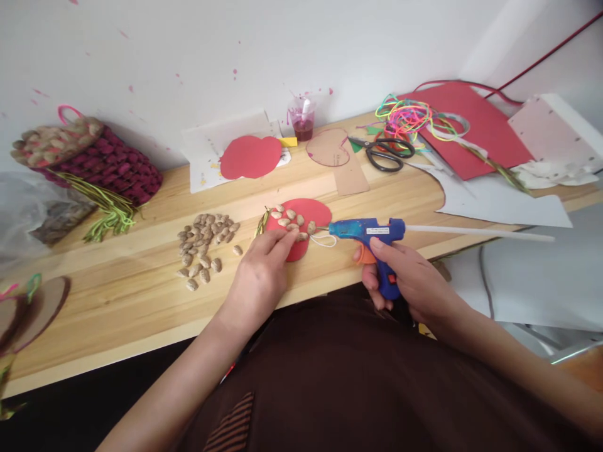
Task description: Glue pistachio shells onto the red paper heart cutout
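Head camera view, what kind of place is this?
Probably a home craft table against a wall: a blue glue gun in the right hand, scissors, red paper cutouts, and loose shells on the wooden tabletop.

Single head-mounted view, looking forward and down from above the lap. Close range: fingers (282,242) sit near frame centre, counter (141,295) running diagonally beyond and to either side of them, white wall (188,50) past the fingers at the top. Wide lens, edges bent. No second view to overlap.
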`<action>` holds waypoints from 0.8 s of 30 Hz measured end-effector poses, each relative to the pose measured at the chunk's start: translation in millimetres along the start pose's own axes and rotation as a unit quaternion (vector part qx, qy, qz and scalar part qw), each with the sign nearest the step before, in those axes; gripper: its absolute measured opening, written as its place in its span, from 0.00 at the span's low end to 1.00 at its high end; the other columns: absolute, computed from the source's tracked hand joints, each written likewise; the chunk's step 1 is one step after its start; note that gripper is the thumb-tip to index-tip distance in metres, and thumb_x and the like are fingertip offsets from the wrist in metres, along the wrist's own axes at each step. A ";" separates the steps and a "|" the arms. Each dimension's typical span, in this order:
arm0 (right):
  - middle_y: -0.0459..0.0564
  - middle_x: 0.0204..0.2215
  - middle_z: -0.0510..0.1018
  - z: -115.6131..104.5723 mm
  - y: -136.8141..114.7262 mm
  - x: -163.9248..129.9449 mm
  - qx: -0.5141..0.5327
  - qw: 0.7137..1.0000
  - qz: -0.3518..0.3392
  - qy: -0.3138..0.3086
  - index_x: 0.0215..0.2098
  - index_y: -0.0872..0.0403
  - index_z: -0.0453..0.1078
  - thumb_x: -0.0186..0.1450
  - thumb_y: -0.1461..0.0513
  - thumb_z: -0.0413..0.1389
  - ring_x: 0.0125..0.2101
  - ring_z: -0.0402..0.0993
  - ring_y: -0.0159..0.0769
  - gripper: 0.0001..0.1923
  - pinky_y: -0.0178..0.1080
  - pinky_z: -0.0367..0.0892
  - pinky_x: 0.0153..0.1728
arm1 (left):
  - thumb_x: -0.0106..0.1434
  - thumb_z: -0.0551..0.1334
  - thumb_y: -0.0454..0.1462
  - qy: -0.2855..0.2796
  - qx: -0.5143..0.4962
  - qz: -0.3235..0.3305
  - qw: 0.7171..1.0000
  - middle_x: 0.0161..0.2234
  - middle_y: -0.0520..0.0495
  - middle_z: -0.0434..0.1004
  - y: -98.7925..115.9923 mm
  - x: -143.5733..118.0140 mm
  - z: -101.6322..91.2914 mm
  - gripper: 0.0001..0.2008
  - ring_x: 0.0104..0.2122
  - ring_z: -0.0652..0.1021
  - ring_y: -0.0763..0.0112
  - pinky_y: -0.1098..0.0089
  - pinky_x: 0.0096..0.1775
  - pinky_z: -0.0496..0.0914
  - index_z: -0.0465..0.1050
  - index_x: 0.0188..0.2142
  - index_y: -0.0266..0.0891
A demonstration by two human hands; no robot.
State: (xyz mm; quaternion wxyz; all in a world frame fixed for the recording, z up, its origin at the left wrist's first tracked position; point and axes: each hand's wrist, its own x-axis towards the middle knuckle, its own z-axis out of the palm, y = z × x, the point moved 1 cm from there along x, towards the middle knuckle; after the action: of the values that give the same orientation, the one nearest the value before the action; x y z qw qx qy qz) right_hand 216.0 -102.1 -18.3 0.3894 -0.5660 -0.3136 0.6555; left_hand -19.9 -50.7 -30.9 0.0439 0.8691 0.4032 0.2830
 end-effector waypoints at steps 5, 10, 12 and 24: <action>0.41 0.16 0.71 0.2 -2.7 1.8 0.094 0.996 -0.007 0.000 0.32 0.53 0.68 0.67 0.46 0.55 0.12 0.65 0.28 0.19 0.30 0.58 0.11 | 0.68 0.52 0.25 -0.045 0.083 0.033 0.995 0.54 0.36 0.73 2.3 -3.6 3.3 0.23 0.52 0.75 0.56 0.57 0.53 0.75 0.69 0.60 0.34; 0.42 0.18 0.72 -0.6 -1.4 3.9 0.111 0.993 -0.021 -0.019 0.32 0.53 0.69 0.68 0.47 0.55 0.13 0.66 0.28 0.18 0.30 0.60 0.12 | 0.69 0.53 0.26 -0.078 0.128 0.035 0.988 0.56 0.35 0.72 7.3 0.6 1.2 0.22 0.53 0.74 0.55 0.56 0.54 0.74 0.69 0.61 0.34; 0.42 0.18 0.72 -1.9 -0.1 4.4 0.115 0.993 -0.025 -0.026 0.32 0.53 0.68 0.68 0.47 0.55 0.13 0.66 0.28 0.18 0.30 0.59 0.12 | 0.69 0.53 0.26 -0.080 0.138 0.034 0.987 0.56 0.34 0.72 9.7 1.9 0.8 0.22 0.54 0.74 0.55 0.57 0.53 0.75 0.70 0.60 0.33; 0.41 0.20 0.73 -5.6 4.7 3.0 0.110 0.992 -0.039 -0.042 0.35 0.52 0.69 0.69 0.47 0.55 0.14 0.68 0.28 0.18 0.30 0.60 0.14 | 0.66 0.52 0.25 -0.124 0.215 0.036 0.968 0.53 0.34 0.75 18.7 9.8 5.0 0.22 0.50 0.77 0.52 0.59 0.43 0.79 0.69 0.58 0.32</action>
State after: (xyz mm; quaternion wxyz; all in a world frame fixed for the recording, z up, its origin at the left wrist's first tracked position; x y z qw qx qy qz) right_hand 220.6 -102.0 -24.7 0.4609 -0.4790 -0.2775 0.6937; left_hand 0.5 -55.3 -24.8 -0.1045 0.9003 0.4146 0.0812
